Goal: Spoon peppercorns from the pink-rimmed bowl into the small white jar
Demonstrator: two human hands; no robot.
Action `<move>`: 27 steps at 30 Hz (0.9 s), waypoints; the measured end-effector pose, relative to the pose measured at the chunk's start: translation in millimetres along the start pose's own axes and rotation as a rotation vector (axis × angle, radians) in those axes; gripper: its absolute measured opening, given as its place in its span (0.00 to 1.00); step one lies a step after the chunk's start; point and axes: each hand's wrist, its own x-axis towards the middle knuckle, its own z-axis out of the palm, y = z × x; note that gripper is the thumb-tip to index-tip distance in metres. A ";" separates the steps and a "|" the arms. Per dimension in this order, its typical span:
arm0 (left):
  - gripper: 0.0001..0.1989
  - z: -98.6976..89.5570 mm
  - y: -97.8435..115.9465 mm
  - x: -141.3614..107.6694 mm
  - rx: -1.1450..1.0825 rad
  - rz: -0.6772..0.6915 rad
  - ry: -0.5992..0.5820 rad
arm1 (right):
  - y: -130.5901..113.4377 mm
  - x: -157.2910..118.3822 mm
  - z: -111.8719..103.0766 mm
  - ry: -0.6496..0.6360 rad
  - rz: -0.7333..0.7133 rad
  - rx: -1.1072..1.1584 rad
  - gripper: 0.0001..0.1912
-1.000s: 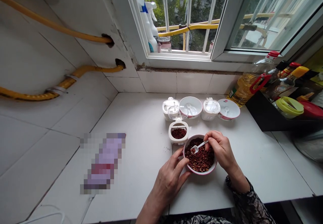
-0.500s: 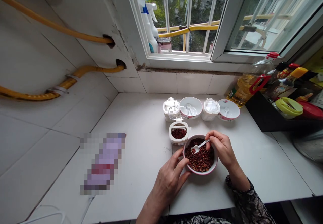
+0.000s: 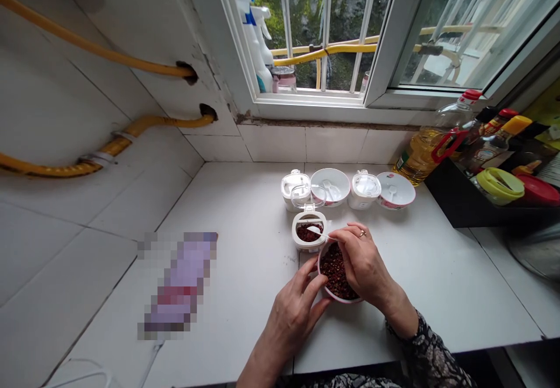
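My left hand (image 3: 295, 303) grips the left rim of a bowl (image 3: 336, 271) filled with dark red, coarse dried spice. In my right hand (image 3: 361, 259), which wears a ring and covers the bowl's right part, is the handle of a small white spoon (image 3: 315, 230). The spoon's head is tilted over the mouth of an open white jar (image 3: 310, 245), which holds the same kind of dark red spice. The jar stands just behind the bowl and its clear lid (image 3: 308, 195) is raised. Whether anything remains in the spoon is hidden.
Behind stand two lidded white jars (image 3: 296, 186) (image 3: 364, 188) and two bowls (image 3: 331, 186) (image 3: 396, 189) with small spoons inside. At the right are an oil bottle (image 3: 420, 149) and a black box (image 3: 455, 195) of bottles. A blurred purple item (image 3: 181, 283) lies left.
My right hand has moved left and slightly back, carrying the spoon from above the bowl to the open jar. My left hand has stayed on the bowl.
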 end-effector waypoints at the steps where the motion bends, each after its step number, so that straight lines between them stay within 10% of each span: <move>1: 0.11 0.0 0.1 -0.1 0.004 -0.001 0.001 | 0.3 0.1 -1.2 -0.001 -0.029 -0.016 0.14; 7: 0.11 0.2 0.8 0.5 0.000 -0.002 0.000 | 0.9 -3.7 -26.7 0.121 0.062 0.017 0.11; 15: 0.11 -0.3 1.2 1.8 -0.004 -0.002 0.010 | 5.7 -10.2 -6.4 -0.231 0.134 -0.033 0.10; 27: 0.11 -0.2 0.2 0.6 -0.011 0.000 0.008 | 12.6 -9.2 -20.9 -0.029 0.755 0.442 0.10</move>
